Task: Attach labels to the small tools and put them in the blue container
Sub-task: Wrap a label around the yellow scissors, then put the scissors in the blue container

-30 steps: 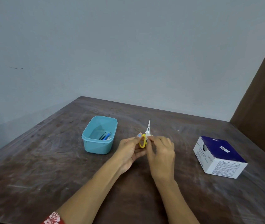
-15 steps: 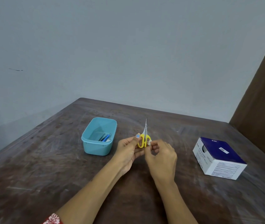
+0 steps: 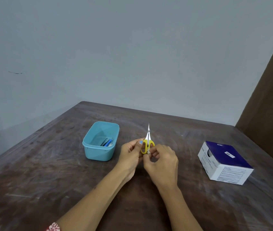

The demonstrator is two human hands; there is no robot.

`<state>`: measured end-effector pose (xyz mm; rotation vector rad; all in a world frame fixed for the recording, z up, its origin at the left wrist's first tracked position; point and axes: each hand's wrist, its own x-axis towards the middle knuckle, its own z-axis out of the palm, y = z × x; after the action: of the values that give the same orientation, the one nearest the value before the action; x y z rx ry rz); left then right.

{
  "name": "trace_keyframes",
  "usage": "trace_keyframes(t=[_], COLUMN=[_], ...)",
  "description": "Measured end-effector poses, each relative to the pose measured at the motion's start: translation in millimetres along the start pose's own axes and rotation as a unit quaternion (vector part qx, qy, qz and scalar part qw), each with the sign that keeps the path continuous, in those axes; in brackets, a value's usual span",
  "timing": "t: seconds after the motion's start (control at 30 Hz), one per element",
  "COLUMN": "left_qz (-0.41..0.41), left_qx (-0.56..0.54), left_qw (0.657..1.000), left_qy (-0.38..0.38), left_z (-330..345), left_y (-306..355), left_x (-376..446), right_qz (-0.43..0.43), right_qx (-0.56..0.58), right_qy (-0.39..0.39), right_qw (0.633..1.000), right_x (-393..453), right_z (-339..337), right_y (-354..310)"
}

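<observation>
Scissors (image 3: 147, 142): small, yellow handles, blades closed, tip pointing up and away; held above worktop (image 3: 49, 164) at centre, just right of tub.

L hand (image 3: 130, 154): thumb and fingers curled round left handle loop, firm grip on scissors.

R hand (image 3: 163, 160): fingertips (image 3: 149, 153) pinched at bottom of right handle loop, on a small white bit there, prob. the label (image 3: 148, 152); too small to tell for sure. Grip closed on that spot.

Tub (image 3: 99, 152): light blue, rectangular, open top, sits on worktop left of hands. Inside at near right corner: a few small tools (image 3: 107, 142), one w/ blue part; others not clear enough to name.

Box (image 3: 224, 162): white w/ dark blue top, small white sticker on top, printed text on sides; on worktop well right of hands.

Worktop: dark brown wood, scuffed.

Wall (image 3: 132, 55): pale grey-blue, behind. Brown panel (image 3: 272, 97) at far right.

Sleeve (image 3: 54, 227): red-white pattern, bottom edge, L arm.
</observation>
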<state>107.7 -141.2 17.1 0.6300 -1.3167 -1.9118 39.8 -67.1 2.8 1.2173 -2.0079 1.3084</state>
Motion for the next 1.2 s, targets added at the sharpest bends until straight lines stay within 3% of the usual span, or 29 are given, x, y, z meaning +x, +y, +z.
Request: trace_keyframes(t=[0.07,0.17,0.33,0.5,0.6,0.73,0.8,0.9,1.2], left_qz=[0.011,0.050,0.138,0.237,0.192,0.049,0.006,-0.008,-0.035], left_qx=[0.008,0.011,0.076,0.321,0.484,0.658,0.699,0.726,0.739], left_qw=[1.000,0.998,0.984,0.898,0.826,0.731,0.699,0.673,0.659], left_qy=[0.018,0.033,0.085,0.184,0.215,0.175,0.153,0.138,0.136], left_z=[0.7,2.0,-5.0,-42.7,-57.0,-55.9,-52.7,-47.6,-43.3], left_y=[0.2,7.7,28.5,77.3,109.0,114.3,108.3,103.3,94.0], left_x=[-0.2,-2.8,-10.8,4.0,6.1,5.9,6.3,5.0,12.1], right_qz=[-0.021,-0.019,0.056,0.093,0.099,0.101,0.102,0.108,0.115], right_qx=[0.026,0.062,0.065,0.077,0.082,0.092,0.096,0.105,0.109], right_qy=[0.012,0.102,0.159,0.102,0.092,0.083,0.076,0.074,0.057], right_qw=[0.999,0.993,0.984,0.987,0.987,0.987,0.987,0.986,0.986], right_x=[0.7,4.7,7.4,6.5,6.8,6.8,6.2,6.3,6.0], right_z=[-1.5,-3.7,-2.6,1.0,1.4,1.3,0.9,0.7,1.8], right_y=[-3.1,-4.7,8.1,11.0,10.0,8.4,7.4,6.1,8.5])
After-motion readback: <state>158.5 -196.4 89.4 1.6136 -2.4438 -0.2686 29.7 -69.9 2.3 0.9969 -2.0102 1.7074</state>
